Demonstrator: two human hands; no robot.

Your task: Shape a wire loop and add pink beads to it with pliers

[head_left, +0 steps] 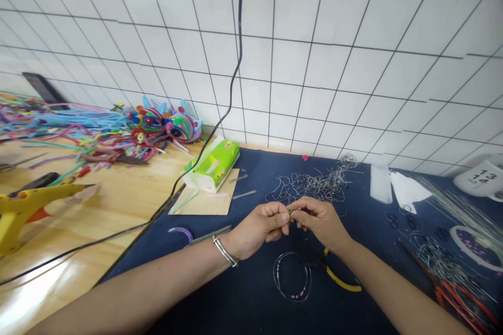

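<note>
My left hand (264,225) and my right hand (317,220) meet fingertip to fingertip above the dark blue mat (236,298). Both are closed in a pinch on a tiny piece that looks like thin wire; the fingers cover most of it. Below them lies a wire ring (291,276) strung with several pink beads. Pliers with a yellow handle (342,279) rest by my right wrist, partly behind the forearm. A heap of tangled wire bits (318,184) is just beyond my hands.
A green tissue pack (218,165) sits on a cardboard piece. A yellow glue gun (23,209) and pipe cleaners (78,125) are on the wooden table, left. At right are a white mug (477,178), red-handled pliers (458,298) and wire strands. A black cable (236,73) hangs across.
</note>
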